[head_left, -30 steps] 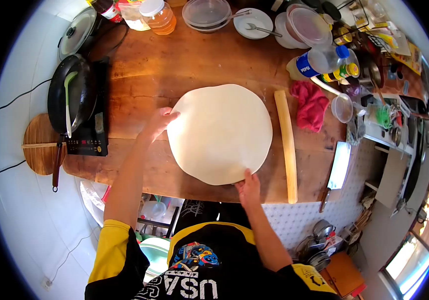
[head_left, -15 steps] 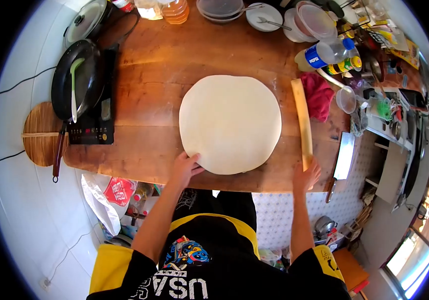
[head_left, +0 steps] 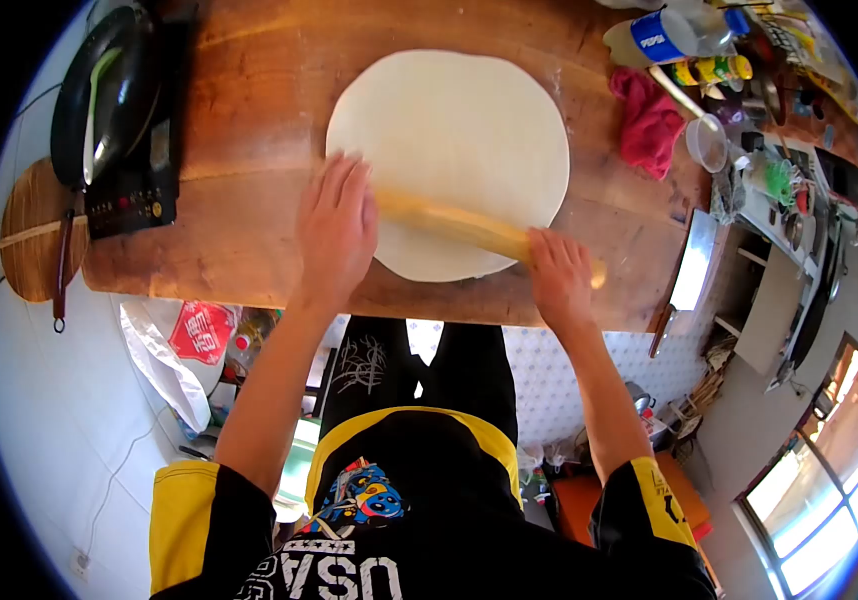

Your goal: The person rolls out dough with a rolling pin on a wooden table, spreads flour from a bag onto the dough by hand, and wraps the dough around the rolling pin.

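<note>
Seen from the dough sheet (head_left: 449, 140), open surface (head_left: 259, 60) gives passage at ten o'clock; the frying pan (head_left: 123, 100) blocks nine, bottle (head_left: 651, 38) two, cleaver (head_left: 692, 265) four, rolling pin (head_left: 464, 224) five.

A broad, pale, roughly round sheet of dough (head_left: 449, 130) lies flat in the upper middle of the frame, while a blurred, light wooden rolling pin (head_left: 451, 222) slants across its lower part, right end lower and reaching past the dough's edge.

bottle (head_left: 655, 38): "PEPSI" | shirt (head_left: 449, 500): "USA" | red bag label (head_left: 201, 332): characters unclear
</note>
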